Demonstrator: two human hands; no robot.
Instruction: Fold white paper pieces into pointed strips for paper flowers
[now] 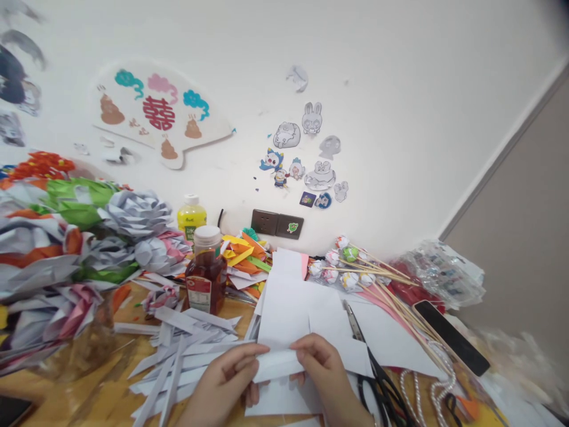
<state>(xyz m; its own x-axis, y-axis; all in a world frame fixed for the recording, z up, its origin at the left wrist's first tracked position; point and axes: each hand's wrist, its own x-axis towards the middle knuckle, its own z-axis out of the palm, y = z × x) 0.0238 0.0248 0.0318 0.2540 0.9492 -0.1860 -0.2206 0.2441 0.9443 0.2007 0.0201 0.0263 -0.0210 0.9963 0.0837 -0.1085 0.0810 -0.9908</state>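
Between my two hands is a folded white paper strip, held level above white sheets. My left hand pinches its left end between thumb and fingers. At the right end, the thumb and forefinger of my right hand grip the strip. Beneath and behind it lie loose white paper sheets. Scissors with black handles rest just right of my right hand, their blades on the paper. Left of my left hand is a heap of folded white paper strips.
Big folded paper flowers fill the left side. A dark red bottle and a yellow bottle stand near the wall. Paper buds on sticks, a black phone, a beaded cord and clear plastic packaging lie at right.
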